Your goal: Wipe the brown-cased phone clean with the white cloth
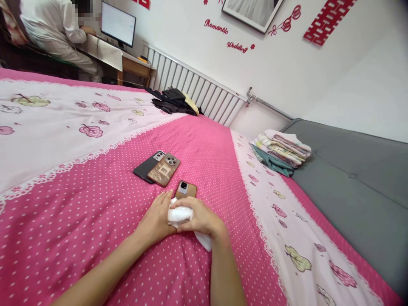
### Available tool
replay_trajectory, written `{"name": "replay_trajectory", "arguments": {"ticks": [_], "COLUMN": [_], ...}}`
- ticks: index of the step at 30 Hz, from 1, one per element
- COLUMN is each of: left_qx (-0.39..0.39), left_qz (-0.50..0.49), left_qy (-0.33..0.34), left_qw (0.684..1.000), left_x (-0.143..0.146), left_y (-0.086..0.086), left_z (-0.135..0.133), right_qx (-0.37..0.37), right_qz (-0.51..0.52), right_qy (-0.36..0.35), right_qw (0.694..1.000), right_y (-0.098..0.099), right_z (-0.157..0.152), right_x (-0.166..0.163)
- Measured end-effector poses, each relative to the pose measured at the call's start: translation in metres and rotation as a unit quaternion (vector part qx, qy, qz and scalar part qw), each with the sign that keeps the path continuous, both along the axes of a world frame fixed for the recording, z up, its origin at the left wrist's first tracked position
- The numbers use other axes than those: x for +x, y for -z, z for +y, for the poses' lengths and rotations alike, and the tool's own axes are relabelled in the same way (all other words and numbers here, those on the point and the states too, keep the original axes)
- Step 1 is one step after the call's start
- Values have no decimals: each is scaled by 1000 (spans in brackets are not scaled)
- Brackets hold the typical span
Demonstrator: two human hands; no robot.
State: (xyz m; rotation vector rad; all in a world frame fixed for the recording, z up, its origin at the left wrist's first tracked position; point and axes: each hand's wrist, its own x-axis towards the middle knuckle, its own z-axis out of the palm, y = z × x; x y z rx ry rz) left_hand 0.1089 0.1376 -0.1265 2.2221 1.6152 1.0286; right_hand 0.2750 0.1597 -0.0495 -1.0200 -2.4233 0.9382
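Observation:
A gold smartphone (186, 190) lies back up on the bed, its lower part hidden beneath my hands and a white cloth (180, 215). My right hand (199, 214) is closed around the bunched cloth and presses it on the phone, while a loose end trails out below the wrist. Along the phone's left edge, my left hand (158, 214) holds it at the side, fingers together and thumb near the lower end. Just beyond lie two more phones: a brown patterned smartphone (164, 170) with a round camera block partly overlaps a black smartphone (145, 169).
A pink dotted bedspread (204, 148) covers the bed. Folded clothes (280, 148) are stacked by the grey headboard (350, 174). Dark clothes (174, 101) lie near the metal rails (197, 80). A person (54, 29) sits at a desk with a monitor (117, 24).

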Motion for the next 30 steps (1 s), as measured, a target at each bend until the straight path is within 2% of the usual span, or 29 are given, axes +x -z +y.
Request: {"name": "replay_trajectory", "arguments": {"ticks": [6,10,17,25,30], "left_qx": [-8,-32,-90,-73,-91], "left_qz": [-9,-21,-30,-42,-30], "left_qy": [2,-10,-25,-25,-26], "left_qw": [1000,999,995,996,995], "left_x": [1,2,2,2,3], "left_y": [-4,-11,-22,-21,-22], "left_z": [0,-3,-8,-7,-8], "right_qx": [7,-21,-43,-18,4], "right_qz": [-4,-11,-34,-66,-71], "right_qy": [6,22,80,145,189], "right_qw": [1000,999,995,987,979], "right_y": [-2,-2,5,0,3], "right_z": [-1,-1,5,0,3], "right_x": [-1,5,22,23,23]}}
